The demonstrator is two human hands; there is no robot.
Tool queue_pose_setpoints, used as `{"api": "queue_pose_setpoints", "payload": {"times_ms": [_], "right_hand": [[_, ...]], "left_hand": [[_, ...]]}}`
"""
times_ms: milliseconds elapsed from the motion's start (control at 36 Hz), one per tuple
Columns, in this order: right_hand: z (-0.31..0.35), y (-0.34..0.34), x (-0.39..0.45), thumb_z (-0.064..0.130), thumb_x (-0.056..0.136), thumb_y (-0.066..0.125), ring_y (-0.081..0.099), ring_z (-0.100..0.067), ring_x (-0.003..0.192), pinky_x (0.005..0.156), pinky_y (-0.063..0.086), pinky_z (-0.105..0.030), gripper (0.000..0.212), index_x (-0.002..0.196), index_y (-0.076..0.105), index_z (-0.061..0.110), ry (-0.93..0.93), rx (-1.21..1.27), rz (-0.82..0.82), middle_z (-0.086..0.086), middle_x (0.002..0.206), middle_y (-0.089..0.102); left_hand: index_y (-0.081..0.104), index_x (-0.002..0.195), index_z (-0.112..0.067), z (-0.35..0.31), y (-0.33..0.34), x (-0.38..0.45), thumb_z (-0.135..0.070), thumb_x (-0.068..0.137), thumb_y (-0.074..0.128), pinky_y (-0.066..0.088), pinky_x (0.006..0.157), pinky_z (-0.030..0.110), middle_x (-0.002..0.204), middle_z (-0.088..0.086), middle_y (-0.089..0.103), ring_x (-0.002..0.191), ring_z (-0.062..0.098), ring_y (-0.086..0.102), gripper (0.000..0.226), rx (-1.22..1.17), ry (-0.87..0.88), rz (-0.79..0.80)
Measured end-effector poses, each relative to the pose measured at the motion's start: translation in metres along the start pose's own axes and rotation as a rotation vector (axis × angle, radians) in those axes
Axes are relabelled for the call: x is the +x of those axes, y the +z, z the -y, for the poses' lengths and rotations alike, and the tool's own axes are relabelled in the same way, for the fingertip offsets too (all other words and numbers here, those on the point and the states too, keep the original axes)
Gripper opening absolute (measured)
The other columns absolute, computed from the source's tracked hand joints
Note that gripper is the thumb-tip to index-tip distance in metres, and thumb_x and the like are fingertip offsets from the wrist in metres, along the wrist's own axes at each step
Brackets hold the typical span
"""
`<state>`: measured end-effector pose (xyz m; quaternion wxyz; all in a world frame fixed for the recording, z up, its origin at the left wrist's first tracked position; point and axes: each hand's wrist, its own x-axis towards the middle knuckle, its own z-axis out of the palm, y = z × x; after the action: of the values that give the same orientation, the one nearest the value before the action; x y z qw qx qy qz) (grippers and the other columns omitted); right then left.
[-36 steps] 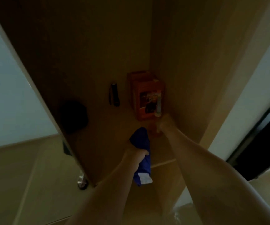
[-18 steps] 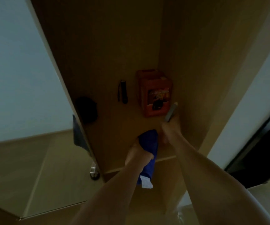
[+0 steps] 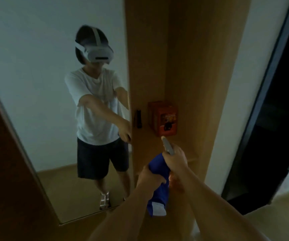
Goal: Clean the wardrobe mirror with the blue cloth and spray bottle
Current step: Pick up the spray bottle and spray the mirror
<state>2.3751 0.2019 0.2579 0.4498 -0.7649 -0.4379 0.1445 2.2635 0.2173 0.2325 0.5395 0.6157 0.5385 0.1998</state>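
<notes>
The tall wardrobe mirror [image 3: 36, 70] fills the left of the view and reflects a person in a white shirt and dark shorts. My left hand [image 3: 149, 176] grips the blue cloth [image 3: 158, 186], which hangs down with a white label at its lower end. Just right of it, my right hand [image 3: 176, 158] holds the spray bottle [image 3: 167, 146] by its neck, the grey nozzle pointing up and left. The bottle's body is mostly hidden behind my hand and the cloth. Both hands are in front of the open wooden shelf, right of the mirror's edge.
An orange box [image 3: 165, 119] and a small dark object [image 3: 138, 119] stand on the wooden shelf [image 3: 150, 136] behind my hands. A dark doorway [image 3: 277, 119] opens at the right. A dark brown panel [image 3: 6, 180] borders the mirror at the lower left.
The view has swung left, bringing the mirror and the reflected person into sight. My right hand has lifted the spray bottle off the shelf and drawn it back beside the cloth.
</notes>
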Motion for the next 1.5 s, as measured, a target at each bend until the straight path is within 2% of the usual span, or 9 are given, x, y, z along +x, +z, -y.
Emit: {"api": "queue_pose_setpoints", "payload": {"times_ms": [111,222,472,639,806,917,1083,1250,1500], "right_hand": [[0.056,-0.002,-0.027,0.014,0.087,0.057,0.058,-0.017,0.081,0.074,0.051,-0.036,0.019,0.104,0.054,0.024,-0.102,0.035,0.059,0.004,0.088,0.056],[0.112,-0.003,-0.042,0.009,0.086,0.056,0.058,-0.019,0.076,0.07,0.05,-0.035,0.016,0.092,0.053,0.024,-0.176,0.124,0.047,0.001,0.083,0.056],[0.216,-0.002,-0.048,0.014,0.09,0.055,0.052,-0.023,0.072,0.069,0.048,-0.038,0.013,0.099,0.057,0.005,-0.303,0.388,0.038,-0.013,0.085,0.057],[0.263,-0.002,-0.045,0.02,0.093,0.052,0.054,-0.014,0.063,0.061,0.048,-0.029,0.015,0.08,0.054,0.024,-0.356,0.475,-0.04,-0.002,0.076,0.058],[0.305,0.001,-0.042,0.019,0.096,0.049,0.062,-0.024,0.08,0.077,0.055,-0.038,0.016,0.107,0.059,0.015,-0.415,0.41,0.043,-0.009,0.089,0.063],[0.325,0.009,-0.042,0.021,0.093,0.055,0.06,-0.02,0.067,0.062,0.052,-0.033,0.011,0.096,0.063,0.015,-0.34,0.557,0.006,-0.008,0.078,0.061],[0.352,0.021,-0.038,0.018,0.09,0.054,0.068,-0.027,0.087,0.081,0.056,-0.045,0.019,0.094,0.067,0.005,-0.29,0.576,-0.02,-0.013,0.094,0.07],[0.366,0.025,-0.029,0.008,0.088,0.052,0.058,-0.023,0.066,0.063,0.051,-0.034,0.015,0.096,0.064,0.005,-0.27,0.628,-0.063,-0.012,0.084,0.064],[0.385,0.019,-0.02,0.009,0.089,0.053,0.066,-0.033,0.086,0.081,0.054,-0.049,0.014,0.09,0.063,-0.001,-0.368,0.683,-0.133,-0.019,0.089,0.068]], "left_hand": [[0.038,0.121,-0.024,-0.004,-0.035,-0.04,-0.015,0.074,0.07,0.044,0.079,0.033,0.083,-0.009,0.043,0.073,0.009,0.044,0.058,-0.01,0.034,-0.02],[0.031,0.096,-0.03,-0.003,-0.073,-0.062,-0.017,0.072,0.07,0.046,0.085,0.036,0.086,-0.005,0.049,0.08,0.013,0.051,0.048,0.018,0.069,-0.125],[0.024,0.141,-0.021,0.005,-0.148,-0.082,-0.012,0.064,0.071,0.044,0.075,0.033,0.12,0.003,0.048,0.095,0.02,0.049,0.091,-0.121,-0.061,-0.291],[0.021,0.143,-0.021,0.012,-0.184,-0.091,-0.013,0.064,0.074,0.045,0.083,0.037,0.135,0.007,0.042,0.113,0.028,0.048,0.095,-0.135,-0.108,-0.338],[0.025,0.141,-0.022,0.013,-0.218,-0.094,-0.01,0.064,0.072,0.047,0.083,0.039,0.129,0.007,0.046,0.106,0.028,0.05,0.091,-0.164,-0.09,-0.35],[0.029,0.138,-0.019,0.007,-0.242,-0.092,-0.009,0.064,0.074,0.047,0.088,0.04,0.124,0.006,0.048,0.104,0.026,0.051,0.087,-0.158,-0.044,-0.338],[0.028,0.138,-0.014,0.0,-0.269,-0.082,-0.01,0.069,0.073,0.044,0.084,0.031,0.126,0.007,0.046,0.107,0.022,0.049,0.082,-0.104,-0.004,-0.276],[0.026,0.14,-0.012,-0.004,-0.275,-0.074,-0.011,0.071,0.071,0.041,0.082,0.029,0.131,0.008,0.043,0.114,0.024,0.047,0.083,-0.082,0.037,-0.279],[0.024,0.141,-0.013,-0.017,-0.276,-0.068,-0.012,0.071,0.071,0.041,0.089,0.031,0.133,0.008,0.043,0.116,0.024,0.045,0.084,-0.045,0.039,-0.261]]}}
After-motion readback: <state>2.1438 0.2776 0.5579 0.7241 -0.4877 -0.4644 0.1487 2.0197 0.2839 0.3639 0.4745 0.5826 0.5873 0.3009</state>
